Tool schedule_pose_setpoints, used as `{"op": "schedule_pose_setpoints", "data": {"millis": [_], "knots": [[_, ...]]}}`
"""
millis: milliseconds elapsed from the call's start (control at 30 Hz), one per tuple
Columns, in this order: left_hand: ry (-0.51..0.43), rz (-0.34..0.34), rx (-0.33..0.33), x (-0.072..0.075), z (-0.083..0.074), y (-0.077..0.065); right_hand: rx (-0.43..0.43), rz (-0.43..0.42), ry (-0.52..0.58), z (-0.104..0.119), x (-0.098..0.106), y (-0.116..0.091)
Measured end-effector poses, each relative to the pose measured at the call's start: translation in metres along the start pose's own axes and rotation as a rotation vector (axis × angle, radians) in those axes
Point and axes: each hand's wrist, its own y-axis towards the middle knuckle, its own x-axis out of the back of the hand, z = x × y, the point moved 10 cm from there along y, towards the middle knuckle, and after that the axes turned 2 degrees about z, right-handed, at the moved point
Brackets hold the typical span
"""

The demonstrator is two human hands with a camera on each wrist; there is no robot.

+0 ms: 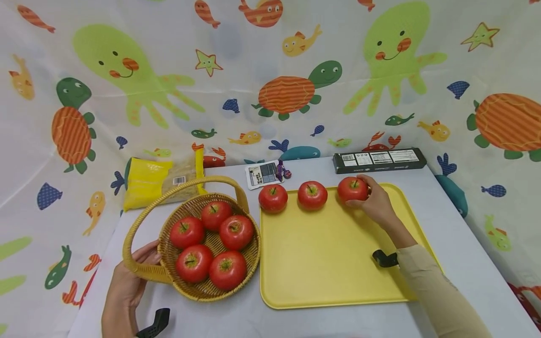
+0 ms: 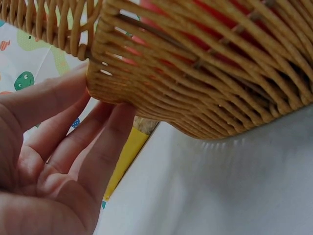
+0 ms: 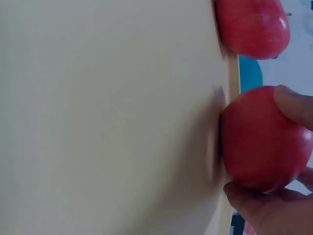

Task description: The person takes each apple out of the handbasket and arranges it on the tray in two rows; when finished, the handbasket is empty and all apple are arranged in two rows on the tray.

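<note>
My right hand (image 1: 376, 202) grips a red apple (image 1: 351, 189) at the far edge of the yellow tray (image 1: 317, 263), thumb on one side and fingers on the other. In the right wrist view this apple (image 3: 264, 142) is right at the tray's surface. Two more apples, one in the middle (image 1: 312, 195) and one at the left (image 1: 273, 198), stand in a row along the same edge. At the left, my left hand (image 1: 133, 277) holds the side of a wicker basket (image 2: 195, 98) below its handle, thumb and fingertips at the rim. Several red apples (image 1: 194, 263) lie inside the basket.
Behind the basket lies a yellow bag (image 1: 148, 180) with a see-through part. A white card-like packet (image 1: 262, 174) with small purple-wrapped items (image 1: 284, 171) lies behind the tray. A long black box (image 1: 380, 160) is at the back right, before a patterned curtain (image 1: 270, 56).
</note>
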Motion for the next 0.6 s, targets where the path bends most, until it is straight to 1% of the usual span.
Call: {"op": "schedule_pose_setpoints", "data": {"millis": [200, 300, 433, 500, 533, 600], "knots": [[-0.034, 0.012, -0.005, -0.001, -0.001, -0.001, 0.008, 0.023, 0.018, -0.004, -0.001, 0.0], [-0.036, 0.015, -0.008, -0.002, -0.001, -0.001, 0.002, 0.038, 0.01, -0.008, -0.001, 0.001], [-0.047, 0.005, 0.011, -0.002, 0.001, 0.0, 0.0, 0.06, -0.03, -0.009, -0.002, 0.0], [-0.051, 0.003, 0.021, -0.002, 0.002, 0.0, 0.021, 0.054, -0.082, 0.0, -0.001, -0.002], [-0.05, 0.001, 0.023, -0.001, 0.003, 0.0, 0.037, 0.049, -0.111, 0.008, -0.001, -0.004], [-0.045, -0.005, 0.026, 0.0, 0.003, 0.001, 0.099, 0.029, -0.16, 0.034, -0.004, -0.009]]}}
